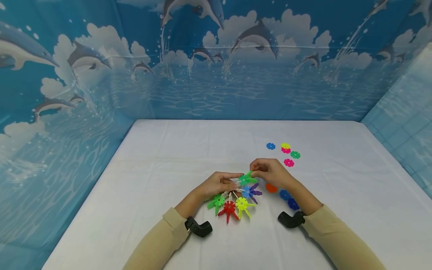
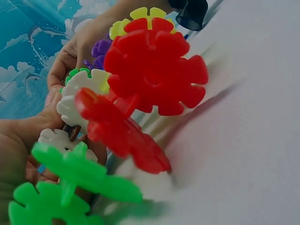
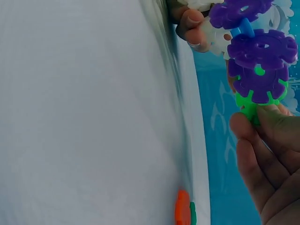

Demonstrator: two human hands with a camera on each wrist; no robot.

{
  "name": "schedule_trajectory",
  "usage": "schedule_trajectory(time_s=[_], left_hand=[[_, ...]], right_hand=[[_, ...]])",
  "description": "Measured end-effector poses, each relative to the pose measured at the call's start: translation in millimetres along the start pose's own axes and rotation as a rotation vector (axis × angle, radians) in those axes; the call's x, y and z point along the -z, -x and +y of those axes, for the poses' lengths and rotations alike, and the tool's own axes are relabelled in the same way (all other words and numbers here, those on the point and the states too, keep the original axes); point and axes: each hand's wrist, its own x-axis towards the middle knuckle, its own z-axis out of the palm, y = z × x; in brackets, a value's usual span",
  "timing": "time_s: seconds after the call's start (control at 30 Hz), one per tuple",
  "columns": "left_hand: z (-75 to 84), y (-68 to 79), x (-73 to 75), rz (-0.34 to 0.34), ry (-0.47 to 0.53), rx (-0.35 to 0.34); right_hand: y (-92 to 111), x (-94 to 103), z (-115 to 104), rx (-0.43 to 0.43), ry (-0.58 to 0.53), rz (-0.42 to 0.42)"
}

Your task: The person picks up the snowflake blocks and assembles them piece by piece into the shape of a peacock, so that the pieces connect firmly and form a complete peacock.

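Observation:
Notched plastic discs slotted together form a ring-like toy between both hands. My left hand [image 1: 216,184] grips it by the white discs [image 2: 72,105] at its middle. On the far right side, my right hand [image 1: 271,173] pinches a green disc [image 3: 251,111] between thumb and forefinger. Purple discs [image 3: 262,49] stick out next to that green one, beside a light-blue disc [image 1: 246,192]. Clusters of yellow [image 1: 242,204], red [image 1: 229,208] and green discs [image 1: 216,201] fan out along the near side. Fingers partly hide the white centre.
Loose orange [image 1: 271,188] and blue discs [image 1: 285,194] lie under and beside the right forearm. Farther back on the white-covered table [image 1: 175,150] are a blue disc [image 1: 270,146], a yellow disc [image 1: 285,145], pink discs [image 1: 288,162] and a green disc [image 1: 295,155]. Dolphin-print curtains [image 1: 216,93] surround the table.

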Motion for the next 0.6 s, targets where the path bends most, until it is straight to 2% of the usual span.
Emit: schedule_trajectory(time_s=[0.13,0.23,0.43,0.6], left_hand=[[-0.9,-1.4,1.2,-0.006,0.016,-0.008],[-2.5,-2.7,1.5,0.014,0.049,-0.006],[-1.5,-2.5,0.3,0.19,0.169,0.07],[0.7,-2.4,-2.2,0.272,0.299,0.063]], right_hand=[[0.1,1.6,0.0,-0.035,-0.009,0.009],[0.5,3.0,-0.7,-0.07,-0.025,0.053],[0.9,2.4,-0.3,-0.16,-0.087,0.172],[3.0,0.0,-2.1,-0.186,-0.111,0.173]])
